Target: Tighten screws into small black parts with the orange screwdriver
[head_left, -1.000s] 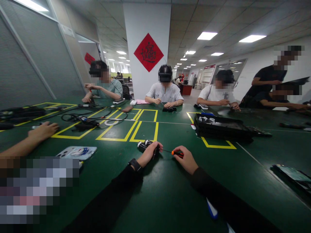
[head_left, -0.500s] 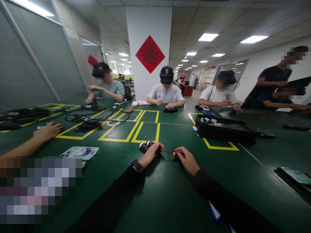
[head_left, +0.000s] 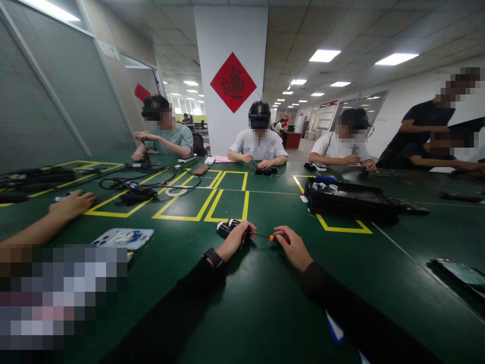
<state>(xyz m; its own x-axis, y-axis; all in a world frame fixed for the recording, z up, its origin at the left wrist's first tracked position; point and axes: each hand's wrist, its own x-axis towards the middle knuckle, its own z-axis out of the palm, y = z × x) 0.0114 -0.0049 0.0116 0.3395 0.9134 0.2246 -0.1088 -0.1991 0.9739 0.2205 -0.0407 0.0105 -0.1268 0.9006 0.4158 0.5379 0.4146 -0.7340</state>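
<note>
- Fingers of the right hand [head_left: 295, 248] pinch the screwdriver [head_left: 272, 238] by its handle, just behind the orange collar.
- Shaft runs left, almost level, to the left fingertips; the tip is hidden, so can't tell if it's seated in anything.
- Left hand [head_left: 235, 240] has its fingers curled around a black part [head_left: 224, 230] with white-ended cylinders. Those ends poke out beyond the knuckles, far side; the rest sits under the palm, mostly covered.
- Both hands low over the green desk [head_left: 261, 308], near each other, not touching.
</note>
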